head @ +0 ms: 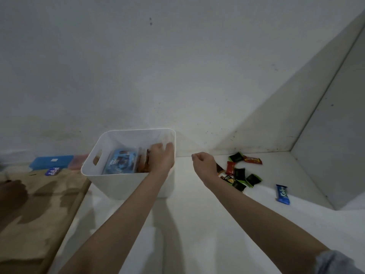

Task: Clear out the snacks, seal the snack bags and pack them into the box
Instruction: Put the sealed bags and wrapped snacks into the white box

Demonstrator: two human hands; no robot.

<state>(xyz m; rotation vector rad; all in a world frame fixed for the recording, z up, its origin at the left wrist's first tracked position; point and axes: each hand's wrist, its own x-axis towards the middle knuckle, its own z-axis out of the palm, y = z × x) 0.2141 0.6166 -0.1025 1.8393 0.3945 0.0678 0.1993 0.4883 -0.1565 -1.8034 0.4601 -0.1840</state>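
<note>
Your left hand point(161, 158) reaches into the white box point(126, 182), grip hidden; your right hand point(203, 164) hovers curled, empty, near a blue "Kolm"-like bar point(282, 194).

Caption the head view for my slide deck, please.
Left hand reaches into the white box; right hand hovers curled beside loose snacks.

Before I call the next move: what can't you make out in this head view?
- Left hand fingertips: hidden inside the white box, so a grip is unclear.
- Snack bags in the box: blurred, seals unreadable.
- Right hand: curled; any contents hidden.
- Candies: some hidden behind the right wrist.
- Blue case at left: too blurred to identify.
</note>
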